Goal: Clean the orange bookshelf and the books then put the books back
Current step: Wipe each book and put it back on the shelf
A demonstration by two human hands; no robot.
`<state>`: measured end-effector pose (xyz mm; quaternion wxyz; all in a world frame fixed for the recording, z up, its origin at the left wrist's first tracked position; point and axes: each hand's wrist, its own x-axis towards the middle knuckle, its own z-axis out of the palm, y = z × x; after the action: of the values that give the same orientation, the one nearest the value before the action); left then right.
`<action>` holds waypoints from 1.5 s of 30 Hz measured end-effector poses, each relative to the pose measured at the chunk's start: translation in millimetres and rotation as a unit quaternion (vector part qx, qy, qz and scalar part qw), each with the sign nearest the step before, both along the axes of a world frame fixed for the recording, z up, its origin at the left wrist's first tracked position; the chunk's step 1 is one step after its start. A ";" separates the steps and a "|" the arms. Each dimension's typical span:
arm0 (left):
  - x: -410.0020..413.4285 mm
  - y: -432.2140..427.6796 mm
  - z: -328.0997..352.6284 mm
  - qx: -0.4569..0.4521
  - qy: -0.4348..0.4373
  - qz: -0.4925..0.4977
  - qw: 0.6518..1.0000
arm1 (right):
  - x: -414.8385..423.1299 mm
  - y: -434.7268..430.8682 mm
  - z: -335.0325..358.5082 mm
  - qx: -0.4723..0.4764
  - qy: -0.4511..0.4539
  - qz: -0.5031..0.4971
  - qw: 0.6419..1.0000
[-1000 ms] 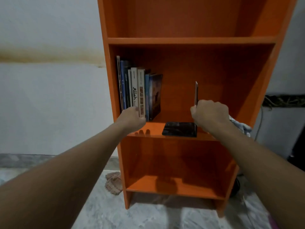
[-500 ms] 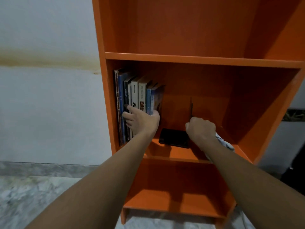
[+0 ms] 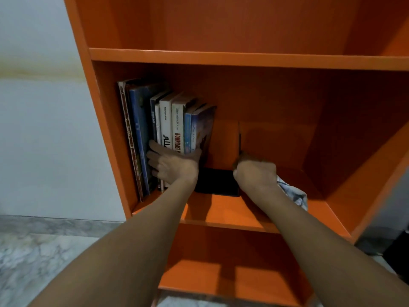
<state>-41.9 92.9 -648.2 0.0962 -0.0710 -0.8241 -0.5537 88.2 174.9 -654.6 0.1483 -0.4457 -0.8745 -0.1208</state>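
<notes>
The orange bookshelf fills the view. Several books stand upright at the left end of its middle shelf. My left hand grips the lower part of a bunch of them, fingers on the left side and thumb against the rightmost blue book. Just right of the books sits a black L-shaped bookend, its flat base on the shelf and its thin upright plate seen edge-on. My right hand is curled in a fist round the bottom of that upright plate.
A crumpled white patterned cloth lies on the middle shelf behind my right wrist. The shelves above and below hold nothing visible. A white wall and marble floor lie to the left; dark objects stand at the lower right.
My left hand went from the shelf's front edge to gripping the books. My right hand slid the bookend deeper into the shelf. The view moved closer.
</notes>
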 end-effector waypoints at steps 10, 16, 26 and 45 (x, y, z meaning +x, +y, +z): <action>3.6 1.6 33.9 0.052 -0.020 -0.002 0.998 | -18.5 -10.0 9.6 -0.197 0.097 0.039 0.975; -4.2 -16.7 26.1 0.028 -0.004 -0.079 0.996 | -69.7 -7.6 12.4 -0.476 0.100 0.111 0.867; -8.0 -48.6 17.8 -0.179 0.137 -0.182 0.957 | -86.7 -8.7 -23.9 -0.456 0.104 0.119 0.876; -18.1 -75.4 -35.9 0.048 0.045 -0.085 0.994 | -72.6 -20.7 -26.3 -0.403 0.058 0.078 0.910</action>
<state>-60.0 17.5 -684.1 0.0889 -0.1611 -0.7825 -0.5949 15.6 154.1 -681.0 0.0152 -0.4042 -0.8706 0.2802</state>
